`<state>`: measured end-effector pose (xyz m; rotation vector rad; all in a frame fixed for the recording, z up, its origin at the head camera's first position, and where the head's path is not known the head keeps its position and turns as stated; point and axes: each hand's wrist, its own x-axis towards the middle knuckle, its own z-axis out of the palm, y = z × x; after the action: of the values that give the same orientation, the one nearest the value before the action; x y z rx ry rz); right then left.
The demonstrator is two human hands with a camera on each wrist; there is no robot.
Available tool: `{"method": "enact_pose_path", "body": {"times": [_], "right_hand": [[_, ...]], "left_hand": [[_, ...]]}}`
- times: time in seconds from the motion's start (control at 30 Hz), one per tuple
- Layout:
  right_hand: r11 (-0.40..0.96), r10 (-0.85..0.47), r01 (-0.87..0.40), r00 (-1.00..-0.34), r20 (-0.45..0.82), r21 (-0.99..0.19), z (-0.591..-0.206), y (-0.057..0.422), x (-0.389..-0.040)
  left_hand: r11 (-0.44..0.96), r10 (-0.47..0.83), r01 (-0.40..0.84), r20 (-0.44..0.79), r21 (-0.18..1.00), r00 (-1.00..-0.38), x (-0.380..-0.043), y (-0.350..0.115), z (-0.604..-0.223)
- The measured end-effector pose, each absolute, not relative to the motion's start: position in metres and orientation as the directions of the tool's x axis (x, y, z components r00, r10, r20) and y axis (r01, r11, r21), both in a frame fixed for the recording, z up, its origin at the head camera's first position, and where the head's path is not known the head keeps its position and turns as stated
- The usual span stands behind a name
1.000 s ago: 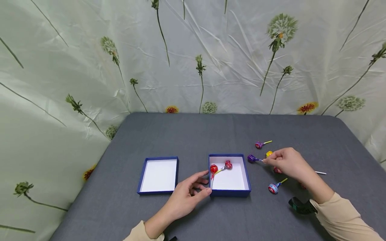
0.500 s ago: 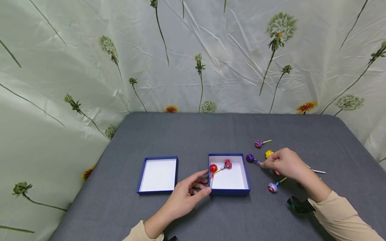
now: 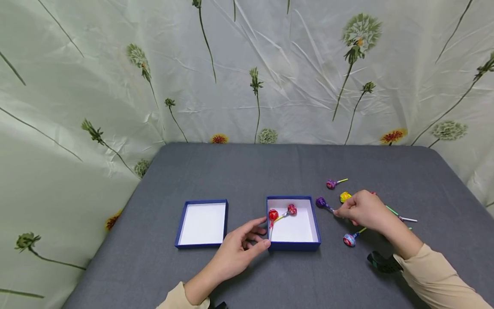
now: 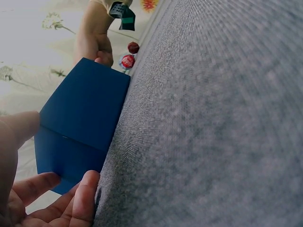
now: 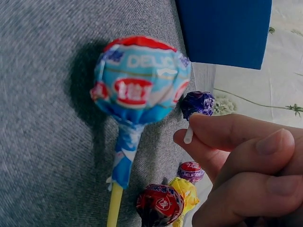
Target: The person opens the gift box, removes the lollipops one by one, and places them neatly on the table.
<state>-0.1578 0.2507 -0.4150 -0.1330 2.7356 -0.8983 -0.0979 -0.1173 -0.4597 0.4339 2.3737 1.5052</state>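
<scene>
My right hand [image 3: 362, 209] pinches the white stick of a purple-wrapped lollipop [image 3: 321, 202] between thumb and index finger; the head lies beside the box's right side. My left hand [image 3: 240, 251] rests against the left side of a blue box [image 3: 295, 247], thumb at its near corner and fingers loosely bent along the wall. Inside the white-lined box lie a red lollipop [image 3: 273, 215] and a darker red one [image 3: 292, 210]. In the right wrist view a light-blue lollipop [image 5: 142, 87] stands large in front, with the purple head [image 5: 198, 102] behind it.
A blue-rimmed lid [image 3: 204, 224], white inside, lies left of the box. Around my right hand are a purple-red lollipop [image 3: 331, 184], a yellow one [image 3: 345, 197] and a blue one [image 3: 349, 240]; others are partly hidden under the hand. Grey cloth [image 3: 239, 171] covers the table.
My right hand has shifted slightly to the left with the purple lollipop's stick, and the stick has swung a little toward me. The left hand and box stay put.
</scene>
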Motion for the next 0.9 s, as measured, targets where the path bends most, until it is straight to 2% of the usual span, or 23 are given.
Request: {"method": "enact_pose_path", "body": {"times": [0.9], "right_hand": [[0.822,-0.212,-0.023,-0.940,-0.267,-0.569,-0.4132,0.2554,-0.1548]], "left_hand": [[0.413,0.403,0.096,-0.087,0.906,-0.911,-0.0973,-0.1170,-0.4585]]}}
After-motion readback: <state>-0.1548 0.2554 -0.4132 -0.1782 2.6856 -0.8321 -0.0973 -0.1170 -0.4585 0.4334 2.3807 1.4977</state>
